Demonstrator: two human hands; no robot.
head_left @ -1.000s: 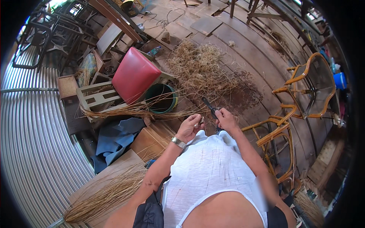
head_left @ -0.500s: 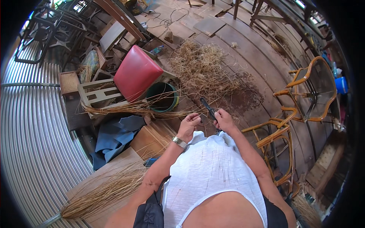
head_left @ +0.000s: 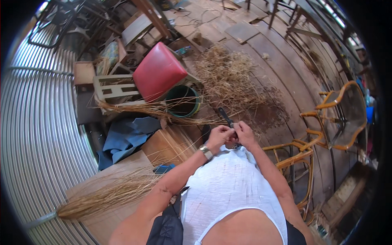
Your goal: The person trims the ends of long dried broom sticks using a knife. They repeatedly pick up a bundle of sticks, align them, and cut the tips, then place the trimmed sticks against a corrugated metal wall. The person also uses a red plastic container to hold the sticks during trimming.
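In front of my white shirt, my two hands meet. My right hand (head_left: 245, 134) is closed around a slim black tool (head_left: 223, 115), whose dark end points away from me; its kind is unclear. My left hand (head_left: 219, 136) has thumb and fingers pinched together against the right fingers. What it holds, if anything, is hidden. Just beyond the hands, thin tan cane strands (head_left: 163, 109) stretch leftward in a long bundle across a dark green bucket (head_left: 183, 102).
Tangled cane shavings (head_left: 228, 77) cover the plank floor ahead. A chair with a red seat (head_left: 160, 72) lies left of them. Rattan chairs (head_left: 341, 106) stand at right. Blue cloth (head_left: 128, 139) and another cane bundle (head_left: 94, 200) lie left, beside corrugated metal (head_left: 41, 134).
My left hand has moved right and come together with my right hand, where a gap was before. The right hand keeps hold of the black tool. The whole view has shifted slightly.
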